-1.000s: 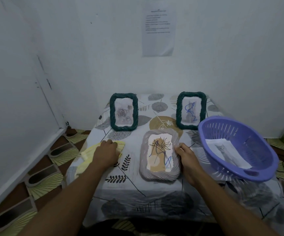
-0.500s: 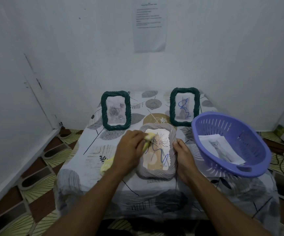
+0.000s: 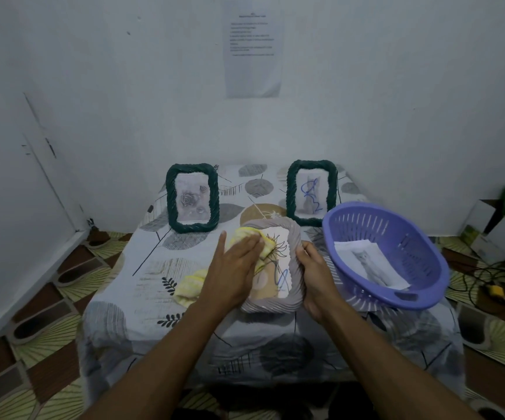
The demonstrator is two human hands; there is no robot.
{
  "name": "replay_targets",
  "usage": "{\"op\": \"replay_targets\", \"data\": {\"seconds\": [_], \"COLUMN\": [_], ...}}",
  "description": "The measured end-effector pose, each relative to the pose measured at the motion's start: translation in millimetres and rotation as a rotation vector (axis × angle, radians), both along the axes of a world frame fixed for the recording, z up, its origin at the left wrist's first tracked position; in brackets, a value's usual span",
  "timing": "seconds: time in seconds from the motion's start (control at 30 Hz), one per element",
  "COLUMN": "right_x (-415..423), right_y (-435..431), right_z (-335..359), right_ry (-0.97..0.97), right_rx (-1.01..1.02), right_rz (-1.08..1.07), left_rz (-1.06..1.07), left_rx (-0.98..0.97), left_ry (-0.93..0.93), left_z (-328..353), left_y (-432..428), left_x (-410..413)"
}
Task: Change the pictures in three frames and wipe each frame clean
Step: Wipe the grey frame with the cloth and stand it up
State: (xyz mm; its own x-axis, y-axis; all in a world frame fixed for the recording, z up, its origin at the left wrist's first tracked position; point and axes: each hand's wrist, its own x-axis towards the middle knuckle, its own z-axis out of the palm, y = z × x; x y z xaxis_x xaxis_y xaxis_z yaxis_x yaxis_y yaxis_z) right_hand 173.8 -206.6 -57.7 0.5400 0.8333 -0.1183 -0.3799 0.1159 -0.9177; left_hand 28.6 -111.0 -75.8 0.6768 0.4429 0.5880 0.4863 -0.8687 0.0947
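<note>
1. The grey frame (image 3: pixel 278 268) lies flat and face up near the front middle of the table (image 3: pixel 142 298), between the 2 hands. Its glass has a blue scribble (image 3: pixel 283 275) in the lower part.
2. The yellow cloth (image 3: pixel 263 241) covers the upper left corner of the glass. Its loose end trails off the frame to the left, onto the table.
3. The left hand (image 3: pixel 236 268) lies flat on the cloth with straight fingers, so its grip is released: it presses and does not clench. I judge this suits wiping, because a flat palm gives even pressure.
4. The right hand (image 3: pixel 316 274) has its grip closed round the right edge of the frame and steadies it. This hold should be firm, so that the frame does not slide under the strokes.
5. The scribble is not yet under the cloth. The strokes should go down from the upper corner and across it, overlapping each other, and should also reach the ribbed rim.
6. It would help to gather the trailing end under the palm; otherwise it may drag or bunch.
7. Behind, 2 more frames stand upright. The left green frame (image 3: pixel 192 197) shows no mark that I can see. The right green frame (image 3: pixel 311 192) has its own blue scribble and probably needs the same wiping.
8. The purple basket (image 3: pixel 396 228), just beside the right hand, holds a loose picture (image 3: pixel 369 265). The frame should not be pushed against it.
</note>
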Motion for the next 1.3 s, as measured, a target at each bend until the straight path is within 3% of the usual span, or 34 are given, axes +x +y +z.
{"op": "replay_targets", "data": {"seconds": [0.17,0.33,0.53,0.7,0.83,1.07,1.23,1.3], "right_x": [8.9,-4.7,12.1,3.6,-8.1,12.4,1.8,0.8], "right_y": [-1.2,-1.6,6.5,5.2,1.6,-0.1,2.2,0.8], "right_z": [1.0,-0.6,13.5,13.2,16.7,15.4,18.1,20.6], "right_ry": [-0.031,-0.027,-0.050,-0.032,-0.009,0.073,0.128,0.124], "right_rx": [-0.006,0.018,0.023,0.039,0.060,0.034,0.091,0.076], "right_rz": [-0.054,0.004,-0.145,-0.085,-0.019,-0.119,-0.044,-0.037], "left_rz": [-0.213,-0.001,-0.146,-0.108,-0.043,-0.389,-0.207,-0.243], "left_rx": [0.083,0.068,0.117,0.152,0.041,-0.031,-0.016,-0.039], "left_ry": [0.103,0.072,0.066,0.078,0.086,0.121,0.093,0.122], "left_z": [-16.6,8.9,-2.6,10.4,39.7,17.8,29.3,29.7], "left_y": [-16.2,2.7,-17.0,-13.4,-2.1,-34.9,-20.1,-24.5], "left_x": [-9.9,-1.8,-11.7,-8.9,6.9,-7.8,0.8,1.3]}}
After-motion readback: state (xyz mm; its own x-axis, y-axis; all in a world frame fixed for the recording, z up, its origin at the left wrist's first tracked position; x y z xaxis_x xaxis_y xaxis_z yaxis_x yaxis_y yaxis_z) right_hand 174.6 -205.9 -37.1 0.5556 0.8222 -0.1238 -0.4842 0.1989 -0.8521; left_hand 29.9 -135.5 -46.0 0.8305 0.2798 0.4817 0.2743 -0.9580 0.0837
